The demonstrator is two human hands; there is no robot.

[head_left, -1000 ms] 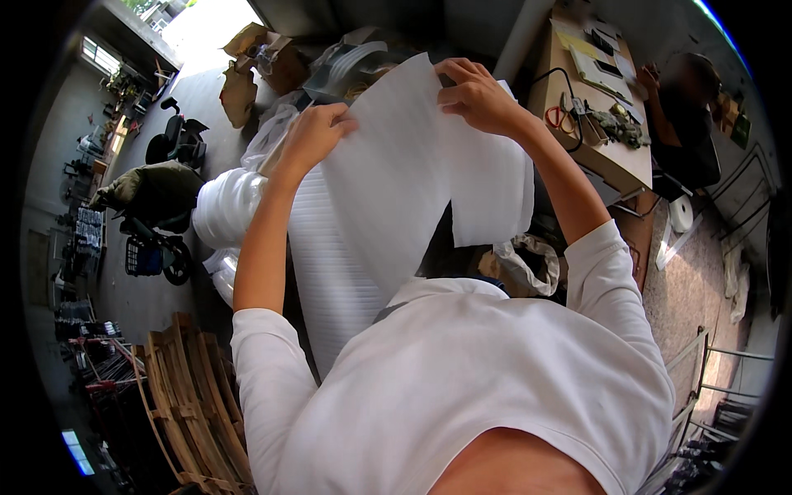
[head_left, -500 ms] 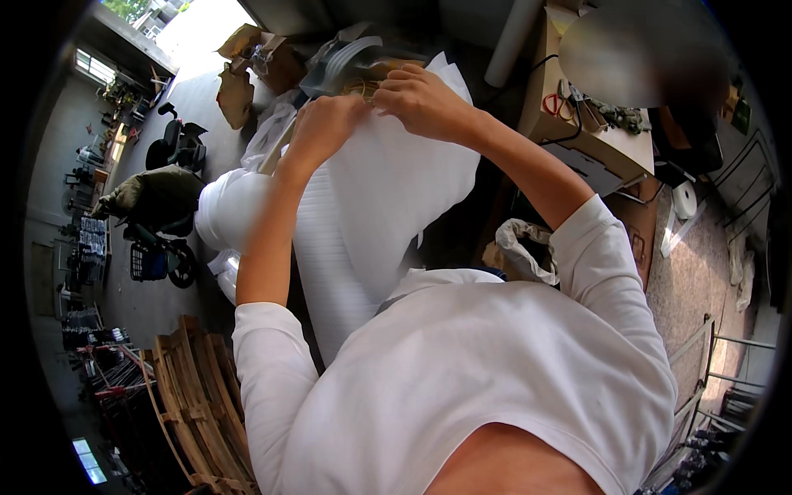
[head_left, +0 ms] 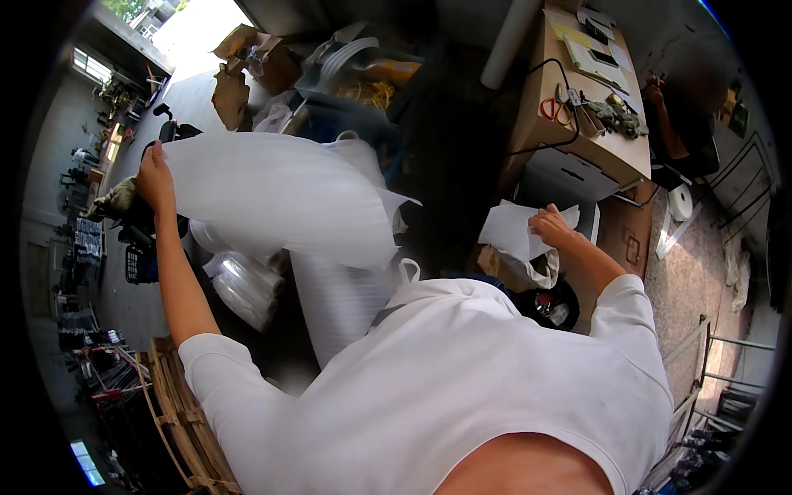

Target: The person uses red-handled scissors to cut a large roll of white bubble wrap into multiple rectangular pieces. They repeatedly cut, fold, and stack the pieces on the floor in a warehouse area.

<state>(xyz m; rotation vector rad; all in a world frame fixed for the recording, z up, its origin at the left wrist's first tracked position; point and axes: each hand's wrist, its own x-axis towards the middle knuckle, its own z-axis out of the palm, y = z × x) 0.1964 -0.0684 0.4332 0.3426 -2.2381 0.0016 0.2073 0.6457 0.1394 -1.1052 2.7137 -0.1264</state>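
Stretched far out to the left, my left hand [head_left: 154, 180] is closed on the edge of a large white foam sheet [head_left: 272, 194]. The sheet bulges across the top of a ribbed white foam roll [head_left: 334, 301], partly covering it. On the right side, my right hand [head_left: 554, 228] pinches a smaller white foam piece [head_left: 510, 231]. That piece hangs over a whitish bag [head_left: 540, 268]. Some of the fingertips of both hands are hidden by the sheets.
Clear plastic-wrapped rolls [head_left: 245, 289] lie left of the foam roll. A bin [head_left: 326, 82] with yellow cord stands beyond it. At right, a desk [head_left: 528, 124] holds scissors [head_left: 550, 107] and papers; a person [head_left: 685, 124] sits behind it. Wooden pallets [head_left: 177, 421] stand lower left.
My hands were together at the top on the sheet. They have swung wide apart, the left with the large sheet, the right with a separate smaller piece.
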